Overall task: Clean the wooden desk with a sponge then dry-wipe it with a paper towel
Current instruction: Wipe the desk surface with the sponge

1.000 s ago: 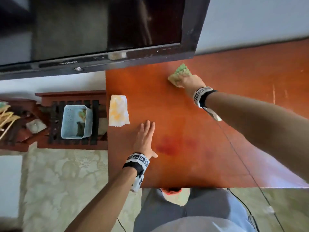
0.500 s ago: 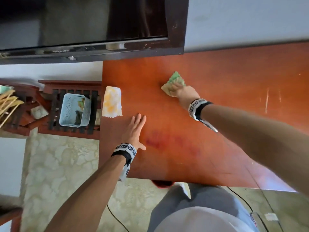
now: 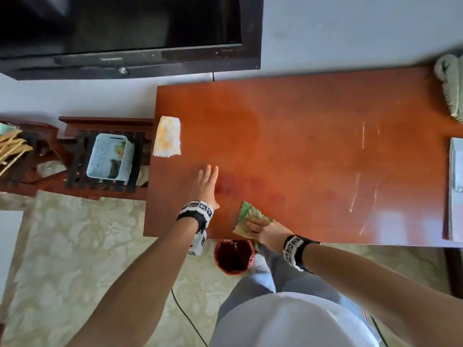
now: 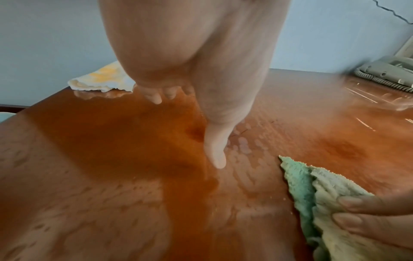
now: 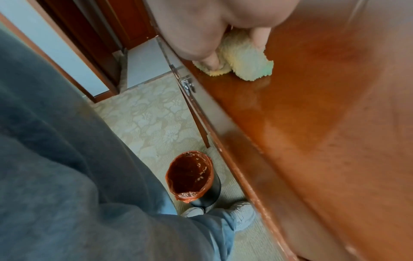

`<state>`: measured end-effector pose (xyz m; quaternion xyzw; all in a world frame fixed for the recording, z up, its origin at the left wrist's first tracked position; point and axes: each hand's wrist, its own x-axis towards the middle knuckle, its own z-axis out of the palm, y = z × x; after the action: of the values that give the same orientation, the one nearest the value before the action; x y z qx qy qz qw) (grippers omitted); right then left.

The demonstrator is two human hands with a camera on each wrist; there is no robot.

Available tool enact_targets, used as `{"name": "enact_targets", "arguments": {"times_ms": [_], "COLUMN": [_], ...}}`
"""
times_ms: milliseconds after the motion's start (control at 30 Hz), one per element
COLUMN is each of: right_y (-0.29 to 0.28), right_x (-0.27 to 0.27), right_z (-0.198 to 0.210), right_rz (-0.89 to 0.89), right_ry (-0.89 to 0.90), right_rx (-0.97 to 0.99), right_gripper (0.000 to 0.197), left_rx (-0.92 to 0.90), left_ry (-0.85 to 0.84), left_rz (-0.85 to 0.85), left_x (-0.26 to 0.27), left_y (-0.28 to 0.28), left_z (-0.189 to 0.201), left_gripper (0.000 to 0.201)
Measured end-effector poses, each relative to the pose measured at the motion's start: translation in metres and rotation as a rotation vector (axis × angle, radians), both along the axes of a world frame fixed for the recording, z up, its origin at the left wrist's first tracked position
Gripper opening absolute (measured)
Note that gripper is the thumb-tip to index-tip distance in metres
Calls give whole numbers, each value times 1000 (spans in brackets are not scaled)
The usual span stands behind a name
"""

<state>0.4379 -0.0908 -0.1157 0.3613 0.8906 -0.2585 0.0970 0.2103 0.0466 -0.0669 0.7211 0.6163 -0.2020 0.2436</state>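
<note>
The wooden desk (image 3: 313,146) has a glossy red-brown top, wet with streaks and droplets (image 4: 243,148) near my left hand. My right hand (image 3: 254,225) grips a green and yellow sponge (image 3: 246,215) and holds it down on the desk close to the front edge; the right wrist view shows thumb and finger curled on the sponge (image 5: 243,61). My left hand (image 3: 206,184) lies flat on the desk just left of the sponge (image 4: 324,194), fingers straight. A white paper towel (image 3: 167,136) with yellow stains lies at the desk's left edge.
A waste bin (image 3: 234,256) with a red liner stands on the floor under the front edge. A telephone (image 3: 448,91) and a white flat object (image 3: 456,189) occupy the desk's right end. A TV (image 3: 125,33) hangs above. A pale blue basket (image 3: 109,156) sits on a low rack at left.
My right hand has drawn the sponge from the back of the desk to the front edge, beside my left hand. The left hand has stayed flat in place.
</note>
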Motion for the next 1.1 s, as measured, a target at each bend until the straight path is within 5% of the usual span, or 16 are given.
{"name": "enact_targets", "arguments": {"times_ms": [300, 567, 733, 967, 1100], "right_y": [-15, 21, -14, -59, -59], "right_x": [-42, -79, -14, 121, 151], "right_z": [27, 32, 23, 40, 39], "right_rz": [56, -192, -167, -348, -402], "right_ry": [-68, -88, -102, -134, -140], "right_rx": [-47, -18, -44, -37, -27], "right_gripper": [54, 58, 59, 73, 72], "left_rx": [20, 22, -18, -83, -63], "left_ry": [-78, -41, -73, -36, -49], "left_rz": [289, 253, 173, 96, 113], "left_x": [-39, -46, -20, 31, 34], "left_y": [-80, -117, -119, -109, -113], "left_z": [-26, -24, -22, -21, -26], "left_gripper": [114, 107, 122, 136, 137]}}
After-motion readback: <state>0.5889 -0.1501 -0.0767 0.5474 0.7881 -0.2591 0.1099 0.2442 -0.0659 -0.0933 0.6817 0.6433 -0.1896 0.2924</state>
